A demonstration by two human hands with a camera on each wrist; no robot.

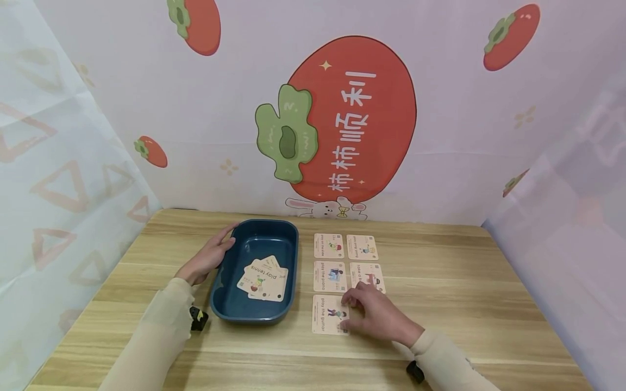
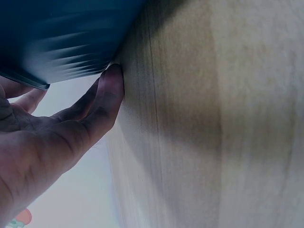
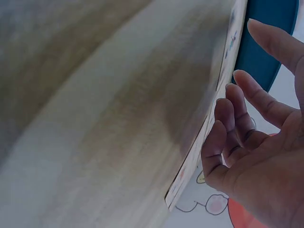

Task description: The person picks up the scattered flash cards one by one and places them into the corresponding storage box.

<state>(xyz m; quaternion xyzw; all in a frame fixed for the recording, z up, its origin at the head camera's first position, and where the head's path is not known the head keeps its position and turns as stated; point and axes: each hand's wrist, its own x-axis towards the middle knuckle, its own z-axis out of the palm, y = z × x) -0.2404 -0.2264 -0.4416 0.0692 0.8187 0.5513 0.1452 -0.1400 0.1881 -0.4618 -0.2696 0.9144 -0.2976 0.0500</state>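
Observation:
A dark blue tray [image 1: 254,319] stands on the table with several picture cards [image 1: 268,282] overlapping inside; the top one reads "play tennis". My left hand [image 1: 211,256] holds the tray's left side, its thumb at the rim and fingers against the outer wall [image 2: 80,54]. Right of the tray lie several cards in two columns. My right hand [image 1: 375,316] hovers at the right edge of the "play the guitar" card [image 1: 326,315], thumb and fingers bent but apart, nothing visible between them. It partly covers the "take a b..." card [image 1: 364,271].
Above these lie the "play the piano" card [image 1: 329,276], a slide card [image 1: 329,246] and a "play ping pong" card [image 1: 362,247]. The wooden table [image 1: 450,293] meets a printed cloth backdrop [image 1: 455,163] behind, with cloth at both sides.

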